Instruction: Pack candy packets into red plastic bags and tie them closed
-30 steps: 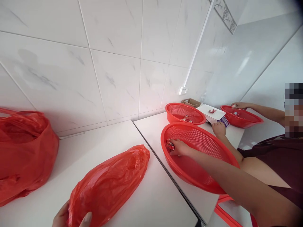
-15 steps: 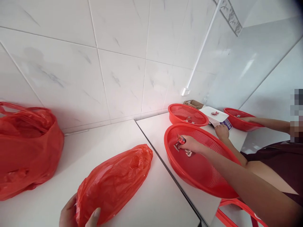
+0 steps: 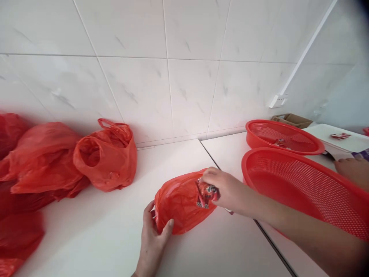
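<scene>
The person's right hand (image 3: 226,188) is closed on a bunch of small red-printed packets (image 3: 204,194), which hang from its fingertips over the far right end of an open red bag (image 3: 178,206), just below the middle of the frame. The bag lies on the white surface (image 3: 95,238) with its long axis slanting from lower left to upper right, its mouth turned upward. The left hand (image 3: 157,229) grips the opposite, lower left end, fingers outside the rim and thumb laid along the near edge. The two hands thus stand at opposite ends of the long axis, with the mouth stretched between them. The packets are nearest the right grip, being in it, and stand apart from the left grip. Whether they touch the film of the bag cannot be told from this angle. The right forearm crosses in from the lower right of the frame, passing in front of a large red basket (image 3: 291,182). A second, smaller-looking basket (image 3: 253,142) sits behind that one, nearer the wall (image 3: 190,92). At the left of the frame, a handled bag (image 3: 121,165) rests upright near the wall, apart from the open one. Another person's hand (image 3: 353,169) shows at the right edge.
</scene>
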{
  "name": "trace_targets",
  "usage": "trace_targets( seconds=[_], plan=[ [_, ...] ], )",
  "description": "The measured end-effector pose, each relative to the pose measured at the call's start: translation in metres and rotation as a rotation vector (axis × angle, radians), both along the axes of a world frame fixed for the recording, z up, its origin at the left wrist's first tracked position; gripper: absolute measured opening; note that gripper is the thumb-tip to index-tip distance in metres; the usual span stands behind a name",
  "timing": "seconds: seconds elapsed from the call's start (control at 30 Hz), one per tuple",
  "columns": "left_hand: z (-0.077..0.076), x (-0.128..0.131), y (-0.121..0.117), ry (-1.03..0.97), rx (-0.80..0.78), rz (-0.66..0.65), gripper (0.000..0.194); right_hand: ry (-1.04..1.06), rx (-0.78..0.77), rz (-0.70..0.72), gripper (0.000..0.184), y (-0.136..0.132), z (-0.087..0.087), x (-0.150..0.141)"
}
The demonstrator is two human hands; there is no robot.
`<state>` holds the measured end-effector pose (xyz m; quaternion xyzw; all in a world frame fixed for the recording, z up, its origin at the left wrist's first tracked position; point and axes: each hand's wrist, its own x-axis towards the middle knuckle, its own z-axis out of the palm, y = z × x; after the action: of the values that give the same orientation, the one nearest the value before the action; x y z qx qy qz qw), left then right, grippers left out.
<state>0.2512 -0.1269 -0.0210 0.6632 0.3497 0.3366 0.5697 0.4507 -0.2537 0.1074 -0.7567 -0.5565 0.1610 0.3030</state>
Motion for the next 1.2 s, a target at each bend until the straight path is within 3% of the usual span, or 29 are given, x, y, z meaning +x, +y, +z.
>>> trace_targets(
  seconds=[0.23, 0.4, 0.47, 0.53, 0.67, 0.8, 0.87, 0.97, 1.03, 1.1, 1.2],
  plan=[
    [-0.003, -0.003, 0.002, -0.035, -0.071, -0.033, 0.070, -0.329, -0.037, 0.272, 0.048, 0.051, -0.056, -0.018],
    [-0.001, -0.003, 0.003, -0.008, -0.104, -0.066, 0.069, -0.174, -0.076, 0.194, 0.063, 0.044, -0.055, -0.013],
    [-0.003, -0.002, 0.003, -0.032, -0.106, -0.075, 0.068, -0.118, -0.010, 0.072, 0.059, 0.035, -0.051, -0.006],
    [-0.005, -0.001, 0.003, -0.050, -0.091, -0.066, 0.068, -0.130, 0.107, -0.146, 0.050, 0.026, -0.053, 0.004],
    [-0.005, -0.001, 0.002, -0.030, -0.062, -0.025, 0.064, -0.156, 0.220, -0.578, 0.055, 0.011, -0.083, 0.022],
    [0.001, -0.003, 0.005, -0.008, -0.085, 0.001, 0.045, -0.063, 0.098, -0.742, 0.069, 0.000, -0.118, 0.031],
    [0.006, -0.002, 0.011, -0.011, -0.099, -0.012, 0.034, 0.022, 0.056, -0.776, 0.063, -0.002, -0.125, 0.035],
    [0.022, 0.003, 0.028, -0.060, -0.108, -0.009, 0.029, 0.162, 0.038, -0.741, 0.028, 0.000, -0.116, 0.039],
    [0.041, 0.009, 0.041, -0.159, -0.114, 0.001, 0.026, 0.188, 0.073, -0.695, 0.023, 0.004, -0.098, 0.040],
    [0.067, 0.012, 0.054, -0.301, -0.097, 0.032, 0.024, 0.272, 0.215, -0.671, 0.029, 0.008, -0.075, 0.040],
    [0.113, 0.009, 0.063, -0.517, -0.020, 0.090, 0.019, 0.580, 0.583, -0.575, 0.031, 0.009, -0.040, 0.038]
  ],
)
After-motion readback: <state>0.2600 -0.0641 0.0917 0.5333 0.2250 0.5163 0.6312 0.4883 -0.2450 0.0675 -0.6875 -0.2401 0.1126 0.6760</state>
